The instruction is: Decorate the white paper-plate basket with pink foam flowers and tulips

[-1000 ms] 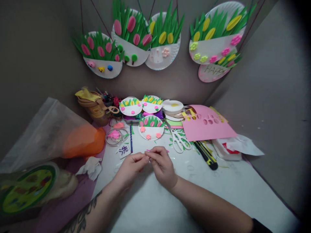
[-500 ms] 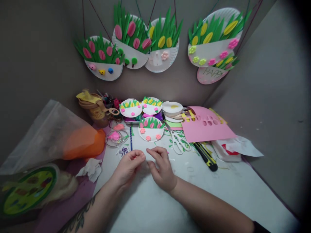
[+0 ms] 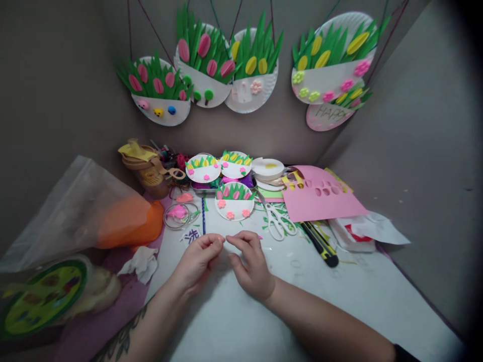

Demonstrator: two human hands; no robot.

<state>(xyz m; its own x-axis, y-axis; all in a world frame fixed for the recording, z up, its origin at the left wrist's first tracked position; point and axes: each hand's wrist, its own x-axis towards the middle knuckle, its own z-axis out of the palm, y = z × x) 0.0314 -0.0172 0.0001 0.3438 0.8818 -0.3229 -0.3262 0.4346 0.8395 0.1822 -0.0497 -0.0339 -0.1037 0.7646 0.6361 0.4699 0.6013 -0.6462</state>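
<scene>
The left hand (image 3: 199, 261) has its fingers pinched together, maybe to grip something tiny, though I cannot tell; the right hand (image 3: 252, 264) has thumb and fingers apart, near the left

Five decorated paper plates (image 3: 324, 79) hang on the walls, and three small decorated plates (image 3: 234, 206) sit at the table. The leftmost hanging plate (image 3: 168, 115) has five pink tulips (image 3: 158, 85) and three small animal heads (image 3: 158, 112); the largest one at the right (image 3: 345, 72) has four yellow tulips (image 3: 322, 59), three yellow-green flowers (image 3: 314, 96) and three bright pink flowers (image 3: 347, 85). The front small plate carries three salmon-pink flowers (image 3: 230, 215). There are two bare hands, one left hand (image 3: 198, 261) and one right hand (image 3: 252, 264), one pair of white-handled scissors (image 3: 276, 224), one box cutter (image 3: 319, 244) and one pink sheet (image 3: 320, 206) with cut-outs.
</scene>
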